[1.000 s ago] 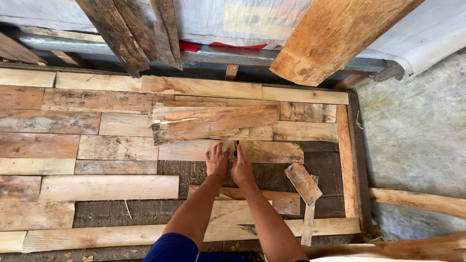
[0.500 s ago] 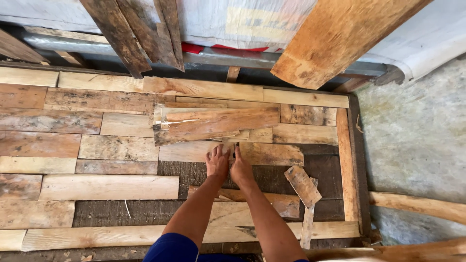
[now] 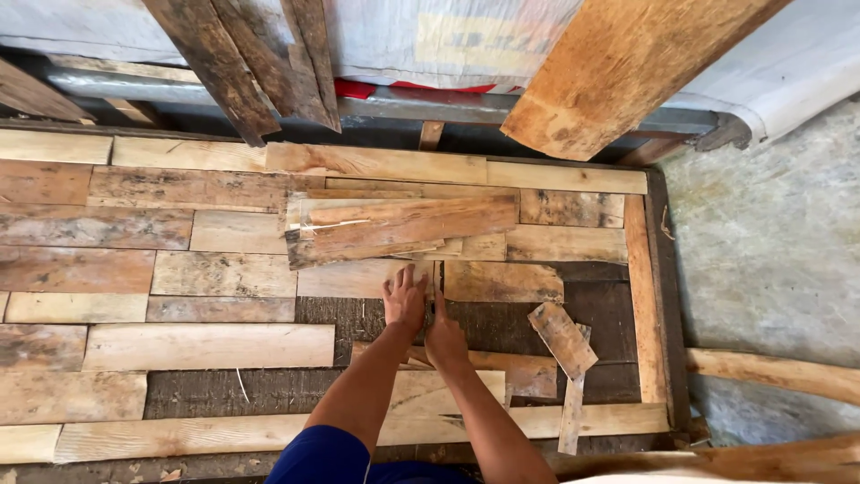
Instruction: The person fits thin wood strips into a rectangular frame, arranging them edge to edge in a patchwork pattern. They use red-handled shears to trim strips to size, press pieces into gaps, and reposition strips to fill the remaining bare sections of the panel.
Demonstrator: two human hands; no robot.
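Observation:
Both my hands press flat, side by side, on a panel of wooden slats (image 3: pixel 179 269) laid in rows. My left hand (image 3: pixel 406 300) rests with fingers spread on a pale slat (image 3: pixel 349 280) at its right end. My right hand (image 3: pixel 442 336) lies just beside it, at the seam with a brown slat (image 3: pixel 502 282), over the dark backing board (image 3: pixel 502 323). Neither hand grips anything. A stack of loose longer slats (image 3: pixel 403 229) lies tilted just beyond my fingertips.
A short loose offcut (image 3: pixel 562 339) and a thin strip (image 3: pixel 571 412) lie to the right of my hands. Dark planks (image 3: pixel 233 67) and a wide orange-brown board (image 3: pixel 618 63) lean at the far edge. Grey concrete floor (image 3: pixel 770 242) is on the right, with a plank (image 3: pixel 779 376).
My hands stay in nearly the same place on the slats; the view has shifted only slightly.

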